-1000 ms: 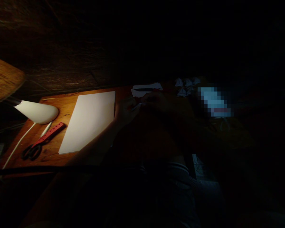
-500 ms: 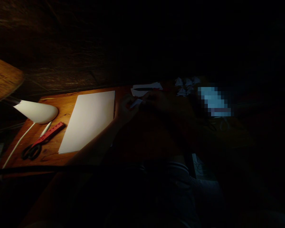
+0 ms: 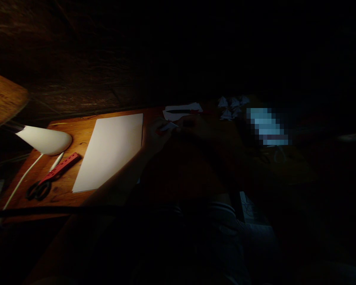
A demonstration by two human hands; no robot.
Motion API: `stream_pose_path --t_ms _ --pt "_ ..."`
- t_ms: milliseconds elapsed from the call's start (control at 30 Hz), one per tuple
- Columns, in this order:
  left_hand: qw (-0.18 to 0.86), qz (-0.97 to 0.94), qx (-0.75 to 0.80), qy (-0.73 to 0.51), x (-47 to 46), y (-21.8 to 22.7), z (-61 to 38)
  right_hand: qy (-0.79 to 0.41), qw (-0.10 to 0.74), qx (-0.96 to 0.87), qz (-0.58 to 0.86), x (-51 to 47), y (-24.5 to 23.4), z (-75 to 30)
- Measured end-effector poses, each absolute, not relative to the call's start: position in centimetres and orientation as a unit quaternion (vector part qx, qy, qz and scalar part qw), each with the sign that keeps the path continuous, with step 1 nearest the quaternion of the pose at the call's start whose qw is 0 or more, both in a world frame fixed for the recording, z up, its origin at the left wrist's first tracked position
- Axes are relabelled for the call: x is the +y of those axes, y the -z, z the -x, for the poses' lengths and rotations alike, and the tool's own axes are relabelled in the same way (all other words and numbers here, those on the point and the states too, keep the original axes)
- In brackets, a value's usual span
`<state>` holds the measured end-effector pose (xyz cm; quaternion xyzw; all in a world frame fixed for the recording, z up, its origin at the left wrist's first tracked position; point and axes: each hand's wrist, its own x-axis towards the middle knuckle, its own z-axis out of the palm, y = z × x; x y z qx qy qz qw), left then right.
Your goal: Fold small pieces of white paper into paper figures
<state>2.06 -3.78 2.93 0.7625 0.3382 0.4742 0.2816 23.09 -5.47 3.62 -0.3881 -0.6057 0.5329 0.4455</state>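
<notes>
Above the wooden table, my left hand (image 3: 156, 136) is closed on a small folded piece of white paper (image 3: 168, 126). My right hand (image 3: 194, 126) meets the paper's right tip with its fingers drawn together; deep shadow hides most of it. Just beyond both hands lie white paper sheets (image 3: 178, 115) with a long, narrow dark object (image 3: 182, 111) across them. To the right of these, several small folded paper shapes (image 3: 226, 114) stand grouped. A stack of large white paper (image 3: 112, 148) lies beside my left forearm.
At the left stand a white lamp (image 3: 46, 139) and its cord (image 3: 23, 176). Scissors with black handles (image 3: 43, 190) and a red cover lie near a white pen-like object (image 3: 57, 161). A lit, pixelated rectangle (image 3: 267, 126) is at the right. A dark cable (image 3: 47, 212) crosses the front.
The small paper has tilted between my hands and shows a narrower, pointed shape. My right fingers have shifted slightly at its tip. The things on the table remain in place.
</notes>
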Motion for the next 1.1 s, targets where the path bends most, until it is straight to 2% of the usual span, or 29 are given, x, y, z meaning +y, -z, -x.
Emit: stream_pose_path --t_ms 200,467,667,833,1100 --pt "0.266 -0.764 0.323 -0.492 -3.7 -2.5 -2.3 -0.571 0.447 -0.571 0.386 -5.4 -3.5 -23.2" --pt "0.253 -0.769 0.337 -0.481 -3.2 -1.8 -2.4 -0.54 0.461 -0.589 0.385 -5.0 -3.6 -23.4" --pt "0.328 -0.695 0.367 -0.524 -2.2 -0.3 -2.3 -0.498 0.46 -0.609 0.412 -4.6 -3.2 -23.5" --pt "0.427 -0.649 0.388 -0.496 -1.5 0.2 -1.6 -0.466 0.461 -0.621 0.43 -4.6 -2.9 -23.3" --pt "0.41 -0.686 0.348 -0.491 -0.7 1.1 -1.7 -0.42 0.454 -0.673 0.407 -4.2 -2.2 -23.5"
